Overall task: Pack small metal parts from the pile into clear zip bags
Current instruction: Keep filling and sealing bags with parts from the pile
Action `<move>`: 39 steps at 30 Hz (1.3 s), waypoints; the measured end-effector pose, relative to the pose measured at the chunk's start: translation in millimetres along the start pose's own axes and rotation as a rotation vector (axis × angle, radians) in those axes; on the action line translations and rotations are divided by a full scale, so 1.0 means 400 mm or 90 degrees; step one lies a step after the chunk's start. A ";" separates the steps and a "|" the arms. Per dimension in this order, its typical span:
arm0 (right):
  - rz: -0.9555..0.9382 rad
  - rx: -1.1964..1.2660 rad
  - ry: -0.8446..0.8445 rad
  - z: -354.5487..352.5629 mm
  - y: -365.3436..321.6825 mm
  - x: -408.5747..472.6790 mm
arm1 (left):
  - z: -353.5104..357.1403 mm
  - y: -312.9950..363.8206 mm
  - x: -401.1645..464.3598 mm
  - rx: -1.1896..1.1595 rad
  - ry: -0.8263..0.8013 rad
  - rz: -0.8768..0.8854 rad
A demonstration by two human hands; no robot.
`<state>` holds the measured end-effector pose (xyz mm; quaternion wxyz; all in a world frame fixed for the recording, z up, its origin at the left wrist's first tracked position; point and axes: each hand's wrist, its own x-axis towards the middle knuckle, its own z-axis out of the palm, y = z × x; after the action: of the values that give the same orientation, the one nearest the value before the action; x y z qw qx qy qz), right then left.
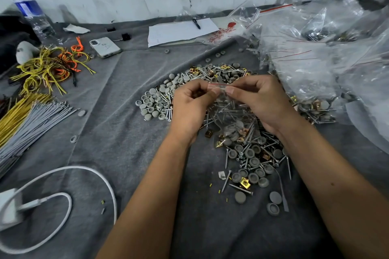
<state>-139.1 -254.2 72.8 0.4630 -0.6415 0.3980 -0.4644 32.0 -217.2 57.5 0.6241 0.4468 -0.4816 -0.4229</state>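
Head view, centre of the frame: both hands hold a small clear zip bag point(231, 111) by its red-lined top edge above the pile of parts point(210, 78). Left hand point(189, 101) and right hand point(261, 101) are close together, each pinching the seal strip between thumb and fingers; the bag hangs below them and already contains screws, grey caps and brass-coloured clips. Loose parts of the same kinds lie on the grey cloth point(126, 153) from centre to lower right. Filled and spare bags point(315, 52) are heaped at upper right. Judged step: closing the zip of a filled bag. The next move would call for running the pinch along the strip until it is sealed across, then setting the bag with the others. Bundled ties point(31, 120) lie at left.
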 end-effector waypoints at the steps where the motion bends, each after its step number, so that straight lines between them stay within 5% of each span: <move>1: 0.015 0.007 0.010 0.000 0.000 0.001 | -0.003 0.000 0.002 -0.006 0.013 -0.007; 18: 0.008 0.064 0.050 -0.001 0.017 0.012 | -0.008 -0.004 0.005 -0.050 0.068 -0.033; 23: -0.067 -0.042 0.018 -0.003 0.021 0.011 | -0.019 -0.003 0.006 0.329 0.046 0.134; 39: -0.090 -0.087 0.042 0.001 0.020 0.010 | -0.022 0.005 0.006 0.199 -0.034 0.074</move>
<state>-138.3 -260.1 65.9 0.3708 -0.6825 0.3979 -0.4883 41.0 -217.8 58.7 0.5577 0.4985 -0.5827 -0.3176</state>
